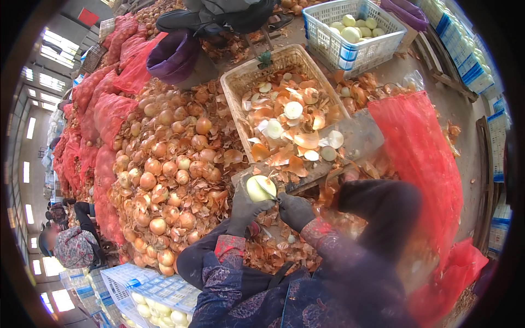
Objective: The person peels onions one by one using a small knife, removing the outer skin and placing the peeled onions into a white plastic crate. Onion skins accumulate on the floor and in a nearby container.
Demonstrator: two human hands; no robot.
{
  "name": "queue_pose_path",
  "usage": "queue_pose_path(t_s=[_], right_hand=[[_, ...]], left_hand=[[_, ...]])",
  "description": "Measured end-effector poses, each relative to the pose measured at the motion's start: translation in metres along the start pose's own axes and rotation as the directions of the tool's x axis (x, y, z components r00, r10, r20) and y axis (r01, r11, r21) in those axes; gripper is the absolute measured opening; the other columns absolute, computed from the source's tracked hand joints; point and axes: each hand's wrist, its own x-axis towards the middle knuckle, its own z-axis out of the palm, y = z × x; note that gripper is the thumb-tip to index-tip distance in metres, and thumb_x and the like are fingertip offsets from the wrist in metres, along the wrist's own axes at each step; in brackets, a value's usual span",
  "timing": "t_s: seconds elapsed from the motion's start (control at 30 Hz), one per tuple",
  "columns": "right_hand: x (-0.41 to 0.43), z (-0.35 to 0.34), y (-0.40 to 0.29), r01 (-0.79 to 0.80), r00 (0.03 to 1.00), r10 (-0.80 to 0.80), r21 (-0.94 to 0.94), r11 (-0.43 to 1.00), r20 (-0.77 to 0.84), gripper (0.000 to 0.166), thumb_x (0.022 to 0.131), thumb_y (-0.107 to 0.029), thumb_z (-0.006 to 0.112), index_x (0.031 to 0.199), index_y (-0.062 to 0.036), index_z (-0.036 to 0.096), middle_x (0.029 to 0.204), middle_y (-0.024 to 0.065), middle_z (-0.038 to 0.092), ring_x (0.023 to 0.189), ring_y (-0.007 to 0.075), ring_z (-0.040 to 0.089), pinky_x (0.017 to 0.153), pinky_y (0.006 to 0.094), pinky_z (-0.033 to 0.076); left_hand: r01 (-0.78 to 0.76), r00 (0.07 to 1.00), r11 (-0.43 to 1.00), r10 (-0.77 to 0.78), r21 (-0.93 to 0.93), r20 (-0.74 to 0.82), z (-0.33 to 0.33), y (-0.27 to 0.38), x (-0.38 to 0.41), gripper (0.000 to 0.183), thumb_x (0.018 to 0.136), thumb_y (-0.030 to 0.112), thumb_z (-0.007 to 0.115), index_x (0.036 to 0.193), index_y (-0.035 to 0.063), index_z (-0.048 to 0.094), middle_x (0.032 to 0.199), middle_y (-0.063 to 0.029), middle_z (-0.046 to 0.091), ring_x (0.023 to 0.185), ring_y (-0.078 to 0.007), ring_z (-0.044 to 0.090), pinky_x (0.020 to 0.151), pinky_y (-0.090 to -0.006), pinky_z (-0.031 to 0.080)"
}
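My left hand (pixel 246 207), in a dark glove, holds a peeled pale onion (pixel 261 188) from below and the left. In my right hand (pixel 296 209), also gloved, is a small knife (pixel 269 191), its blade against the onion's face. Just beyond both hands lies a worn board (pixel 352 135) with onion skins and cut onion pieces on it. A plastic crate (pixel 230 98) behind the board holds more skins and pale onion ends. To the left spreads a large heap of unpeeled brown onions (pixel 158 226) among loose skins.
Peeled onions fill part of a white crate (pixel 371 51) at the upper right. A red mesh sack (pixel 422 164) lies to the right. Another crate of peeled onions (pixel 149 283) stands at the lower left. A purple-lined bucket (pixel 176 61) is near a person's legs (pixel 229 18). Another person (pixel 76 246) sits far left.
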Motion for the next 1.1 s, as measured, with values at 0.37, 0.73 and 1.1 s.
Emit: queue_pose_path(t_s=[0.37,0.73,1.1], right_hand=[[0.027,-0.007,-0.007,-0.168,0.977,0.176,-0.081,0.982,0.117,0.024,0.082,-0.017,0.063,0.098,-0.0006,0.059,0.086,0.0210,0.070,0.084,0.0372,0.070,0.073,0.0473,0.054],[0.030,-0.011,-0.017,-0.189,0.972,0.204,-0.128,0.974,0.116,0.018,0.082,-0.009,0.061,0.096,0.0000,0.065,0.090,0.0236,0.070,0.089,0.0372,0.070,0.073,0.0454,0.056],[0.003,-0.087,-0.005,-0.099,0.988,0.072,-0.199,0.975,-0.139,0.023,0.088,-0.018,0.060,0.105,-0.0027,0.057,0.083,0.0162,0.070,0.072,0.0333,0.068,0.066,0.0450,0.053]], left_hand=[[-0.018,0.994,0.952,0.050,0.304,-0.096,0.004,-0.006,0.006,0.083,0.055,0.027,0.089,0.123,-0.0012,0.050,0.110,-0.0150,0.062,0.098,-0.0258,0.064,0.082,-0.0356,0.054],[-0.098,0.975,0.912,0.168,0.398,-0.147,0.005,-0.010,0.002,0.080,0.055,0.023,0.088,0.122,0.0000,0.051,0.108,-0.0137,0.062,0.096,-0.0230,0.064,0.083,-0.0338,0.053],[-0.205,0.974,0.869,0.228,-0.450,-0.003,-0.001,0.114,-0.073,0.082,0.056,0.013,0.081,0.129,0.0005,0.046,0.116,-0.0127,0.060,0.106,-0.0247,0.061,0.092,-0.0375,0.052]])
